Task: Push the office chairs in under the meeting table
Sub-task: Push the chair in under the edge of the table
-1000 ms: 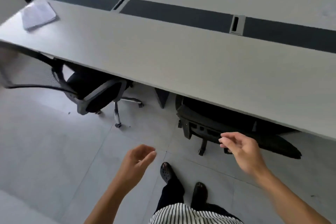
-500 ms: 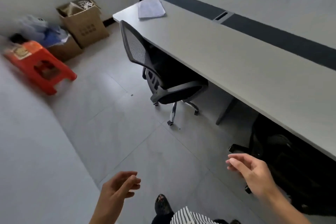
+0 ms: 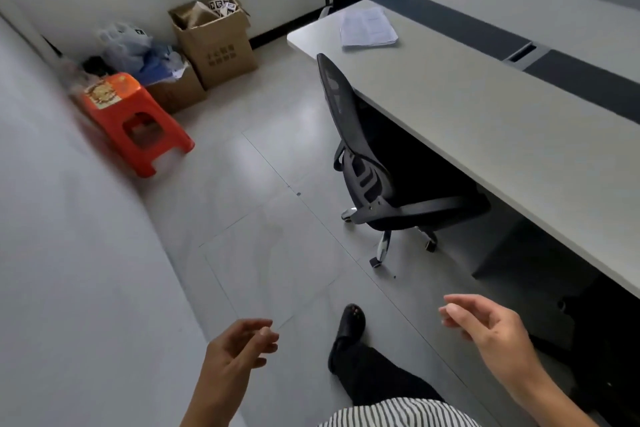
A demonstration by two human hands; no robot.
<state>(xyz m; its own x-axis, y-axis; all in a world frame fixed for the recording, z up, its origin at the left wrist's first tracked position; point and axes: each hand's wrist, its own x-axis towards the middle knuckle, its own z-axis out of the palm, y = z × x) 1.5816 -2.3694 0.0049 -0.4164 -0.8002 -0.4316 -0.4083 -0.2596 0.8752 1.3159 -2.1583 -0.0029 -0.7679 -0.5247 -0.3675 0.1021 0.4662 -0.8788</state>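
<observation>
Chair: the black mesh-backed office chair (image 3: 367, 163) stands ahead of us with its seat partly under the long pale grey tabletop (image 3: 485, 114) — backrest and chrome castor base out on the floor, so we judge it not yet pushed in.
Second chair: a dark bulk under the tabletop's near edge at our right (image 3: 595, 315) may be a chair already tucked in; we cannot tell more.
Why so: the backrest faces us and the way to it is open, which suits a push from behind.
Left hand: our left hand (image 3: 239, 348) hangs over the grey floor tiles (image 3: 277, 253), fingers (image 3: 266, 331) loosely curled and apart, holding and touching nothing.
Right hand: our right hand (image 3: 491, 326) is raised near the tabletop's edge — fingers (image 3: 453, 310) spread a little, likewise empty.
Tabletop: a sheaf of white papers (image 3: 369, 28) lies near its far corner.
Beyond: an orange plastic stool (image 3: 135, 121) and open brown cardboard boxes (image 3: 214, 42) sit against the wall, well apart from the chair.
</observation>
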